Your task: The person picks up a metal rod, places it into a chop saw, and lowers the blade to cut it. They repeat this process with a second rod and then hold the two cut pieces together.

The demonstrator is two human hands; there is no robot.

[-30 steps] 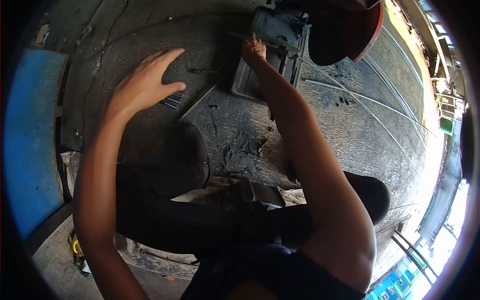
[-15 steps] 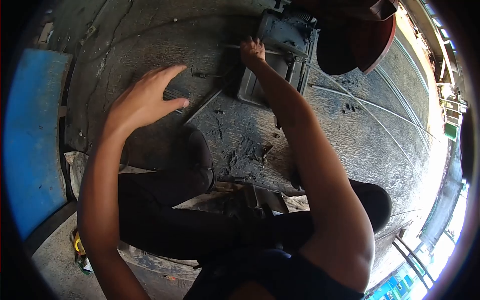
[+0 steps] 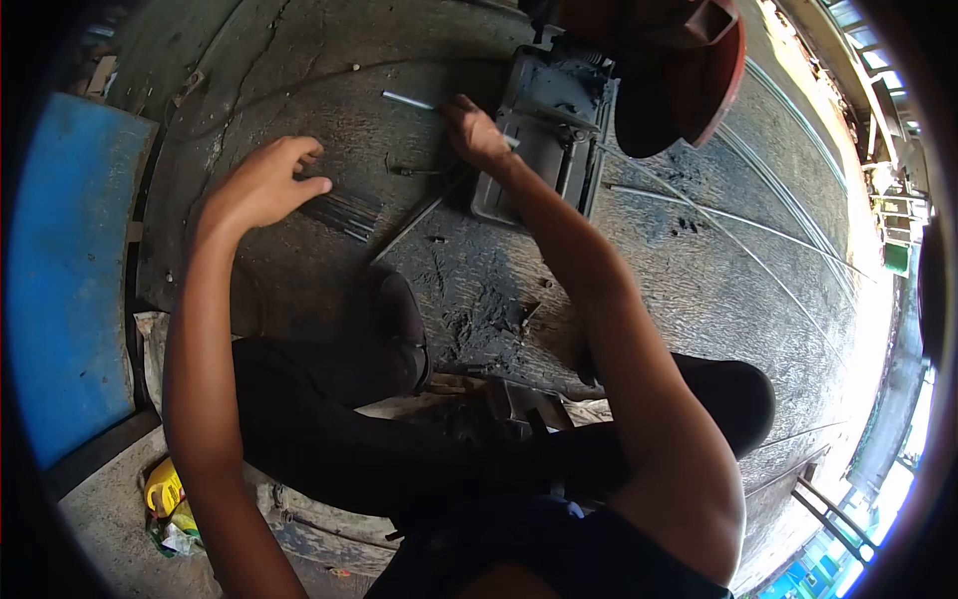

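Note:
My right hand (image 3: 479,135) is closed around a short metal rod (image 3: 407,100), whose bright end sticks out to the left. It is just left of the grey metal base (image 3: 524,185) of a cut-off saw with a red blade guard (image 3: 733,85). My left hand (image 3: 261,185) hovers with curved fingers and thumb apart, holding nothing. Close to its thumb, a bundle of short cut rods (image 3: 344,215) lies on the worn wooden surface. Another bar (image 3: 414,225) rests at a slant between that bundle and the saw base.
Long thin metal rods (image 3: 738,215) stretch from the saw across the right side. Dark grit (image 3: 489,314) is scattered in front of the base. A blue panel (image 3: 80,270) stands at the left edge, with a yellow item (image 3: 163,487) on the ground below.
My right hand has drawn the short rod left, away from the saw's clamp area. My left hand has shifted slightly left, its fingers curling more. The view has turned a little.

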